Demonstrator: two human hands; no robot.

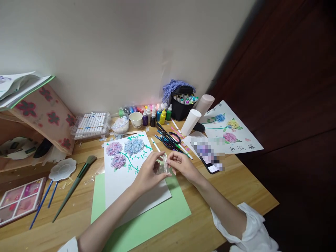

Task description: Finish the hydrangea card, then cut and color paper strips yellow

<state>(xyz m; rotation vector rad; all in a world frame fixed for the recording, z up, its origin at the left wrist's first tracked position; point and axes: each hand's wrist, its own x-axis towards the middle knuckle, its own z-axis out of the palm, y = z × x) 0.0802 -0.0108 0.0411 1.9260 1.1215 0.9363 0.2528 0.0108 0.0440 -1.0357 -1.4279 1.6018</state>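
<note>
My left hand (149,172) and my right hand (181,165) meet over the desk, fingers pinched on a small clear roll of tape (165,164) held between them. Under my hands lies a white sheet (118,178) with paper hydrangea flowers (133,146) in purple and blue and green drawn stems. That sheet rests on a light green sheet (162,217). A white marker (155,144) lies just beyond my fingers.
Scissors and pens (168,139), paint bottles (154,115), a paper cup (135,119), a marker box (90,125), a black marker holder (181,105), two white rolls (191,122), a phone (210,161), a second flower picture (228,129). Left: brushes (75,185), palette (62,169).
</note>
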